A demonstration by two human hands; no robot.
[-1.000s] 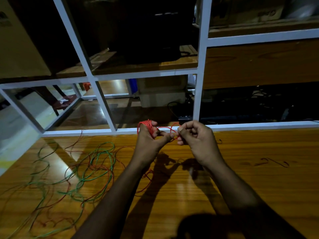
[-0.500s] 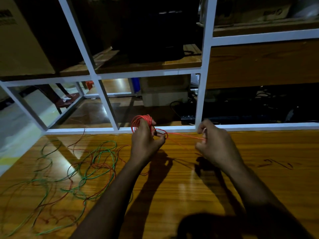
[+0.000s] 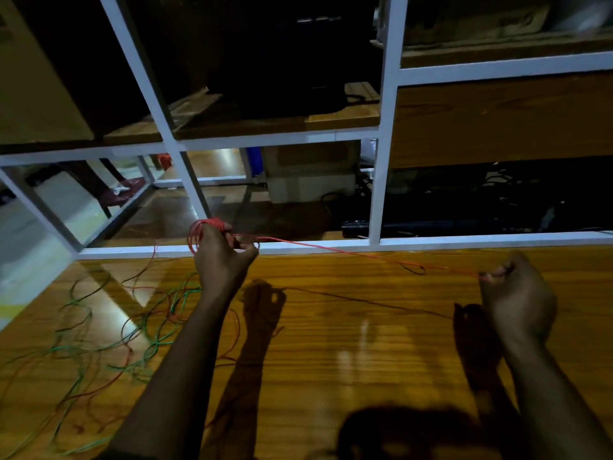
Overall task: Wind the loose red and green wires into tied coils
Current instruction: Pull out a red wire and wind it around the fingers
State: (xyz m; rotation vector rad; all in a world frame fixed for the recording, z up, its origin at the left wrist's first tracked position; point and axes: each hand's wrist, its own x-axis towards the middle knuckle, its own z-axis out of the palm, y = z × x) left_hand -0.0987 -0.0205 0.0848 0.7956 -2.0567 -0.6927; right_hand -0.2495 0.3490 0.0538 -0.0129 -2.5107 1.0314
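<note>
Nearest to me, a dark shadow of the head and arms falls across the glossy wooden table, and both forearms reach up from the bottom edge, cut off by the frame. On my left the loose wires, green and red strands tangled together, sprawl over the tabletop and run off the left and lower edges, so I cannot see their full extent. My left forearm crosses in front of part of that tangle.

My left hand is closed around a red coil, several loops bunched over the fingers, raised just above the table's far edge. From it a single red wire runs taut to my right hand, which pinches the end between fingertips, well apart from the left. The strand is thin and bright near the coil, fainter toward the right hand. A small dark loop lies on the table beneath it; I cannot tell what it is.

Beyond the table stands a white metal frame with wooden shelves. Behind it sit a pale box and dark gear too dim to make out.
</note>
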